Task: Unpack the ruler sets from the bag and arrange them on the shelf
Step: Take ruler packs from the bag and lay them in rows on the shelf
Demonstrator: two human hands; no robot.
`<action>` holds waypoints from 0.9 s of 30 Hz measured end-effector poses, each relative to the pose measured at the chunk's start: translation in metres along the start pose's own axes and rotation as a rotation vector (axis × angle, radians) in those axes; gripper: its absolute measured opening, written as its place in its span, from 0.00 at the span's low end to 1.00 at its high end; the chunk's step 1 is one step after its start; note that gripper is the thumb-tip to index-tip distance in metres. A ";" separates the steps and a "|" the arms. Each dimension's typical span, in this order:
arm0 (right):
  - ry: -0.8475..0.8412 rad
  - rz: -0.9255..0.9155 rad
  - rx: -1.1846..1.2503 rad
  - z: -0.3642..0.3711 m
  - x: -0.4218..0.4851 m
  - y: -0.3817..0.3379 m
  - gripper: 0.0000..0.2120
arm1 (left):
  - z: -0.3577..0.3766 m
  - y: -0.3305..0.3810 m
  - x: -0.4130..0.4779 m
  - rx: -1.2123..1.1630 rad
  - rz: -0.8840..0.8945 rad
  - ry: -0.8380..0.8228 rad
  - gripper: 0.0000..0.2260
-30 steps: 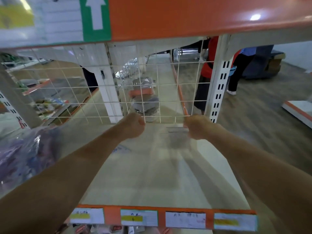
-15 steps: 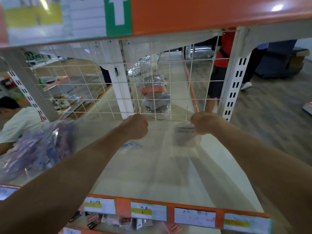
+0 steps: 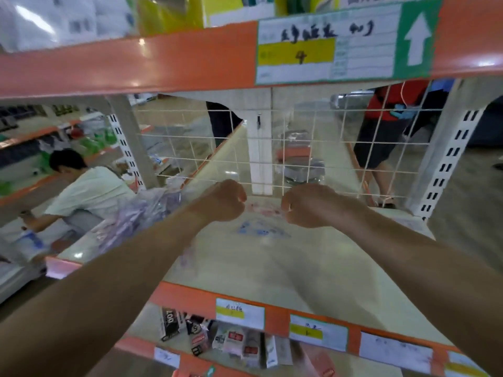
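The left hand (image 3: 223,200) and right hand (image 3: 310,205) are curled and appear to pinch the top corners of a clear set (image 3: 262,223) between them. It is at the shelf's (image 3: 272,273) 12 o'clock, by the grid (image 3: 299,148). The bag (image 3: 136,221), at 9 o'clock from the hands, looks full. I judge the task barely begun: no other set is laid out.

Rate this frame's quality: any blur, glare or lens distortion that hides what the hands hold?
Head view: motion blur smears the clear bag gripped between left hand and right hand, so its print is unreadable; glare spots sit on the orange shelf edge above, which the wide lens bows; arm shadows on the shelf board are soft.
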State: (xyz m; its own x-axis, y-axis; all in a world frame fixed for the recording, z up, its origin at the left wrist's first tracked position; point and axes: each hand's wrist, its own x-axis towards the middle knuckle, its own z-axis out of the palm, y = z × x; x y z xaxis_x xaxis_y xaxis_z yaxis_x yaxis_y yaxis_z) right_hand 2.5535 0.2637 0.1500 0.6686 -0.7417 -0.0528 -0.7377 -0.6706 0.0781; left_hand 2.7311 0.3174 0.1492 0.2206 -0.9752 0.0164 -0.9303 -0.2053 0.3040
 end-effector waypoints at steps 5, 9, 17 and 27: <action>-0.066 -0.100 0.108 -0.008 0.024 -0.062 0.13 | -0.027 -0.070 -0.021 0.027 -0.106 0.007 0.10; -0.067 -0.139 0.209 -0.009 0.040 -0.104 0.14 | -0.049 -0.118 -0.038 0.016 -0.156 0.002 0.12; -0.111 -0.212 0.380 0.013 0.071 -0.174 0.12 | -0.054 -0.179 -0.063 -0.005 -0.250 0.019 0.12; -0.117 -0.114 0.336 0.036 0.074 -0.215 0.13 | -0.044 -0.213 -0.061 -0.071 -0.312 0.026 0.11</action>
State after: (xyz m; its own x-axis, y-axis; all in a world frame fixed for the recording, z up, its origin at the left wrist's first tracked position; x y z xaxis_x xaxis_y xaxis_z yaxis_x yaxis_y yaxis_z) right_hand 2.7580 0.3525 0.0930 0.7471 -0.6459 -0.1569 -0.6619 -0.7014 -0.2646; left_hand 2.9282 0.4241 0.1252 0.5002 -0.8636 -0.0635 -0.7942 -0.4867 0.3638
